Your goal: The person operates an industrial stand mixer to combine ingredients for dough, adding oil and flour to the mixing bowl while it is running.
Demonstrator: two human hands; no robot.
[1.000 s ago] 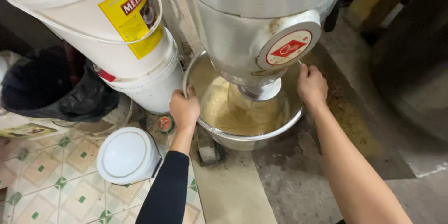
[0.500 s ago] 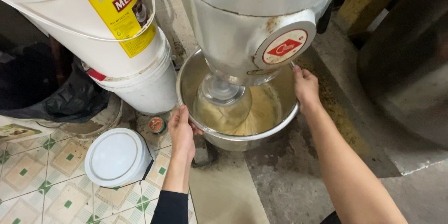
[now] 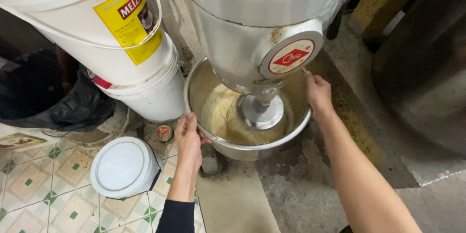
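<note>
Left hand (image 3: 188, 138) curled tight around the near-left rim of the steel mixer bowl (image 3: 252, 148). Right hand (image 3: 318, 92) grips the bowl's right rim, fingers closed over it. Pale dough (image 3: 221, 116) sits inside.

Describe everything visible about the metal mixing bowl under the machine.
The metal mixing bowl is round, wide, of dull grey steel with a rolled rim. It sits upright on the floor stand beneath the white mixer head, holding pale yellow dough. The left hand grips its near-left rim; the right hand holds the right rim.
</note>
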